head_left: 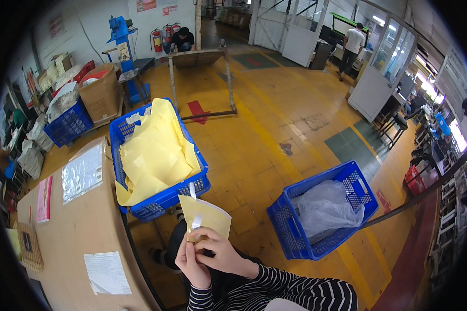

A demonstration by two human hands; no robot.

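A piece of pale yellow paper or thin sheet is held up over my lap, in front of the loaded basket. My left hand pinches its lower corner between thumb and fingers. Close against it, my right hand has its fingers bent and closed at the same lower edge. A small white strip shows on the sheet just above my fingertips. Another narrow white strip sticks up behind its top edge. The fingertips partly hide the sheet's lower end.
Many yellow sheets heap in a blue basket ahead. Right of me, another blue basket holds clear plastic. A brown table at left bears papers and a small woven basket. A metal-framed cart stands farther off; two people are beyond.
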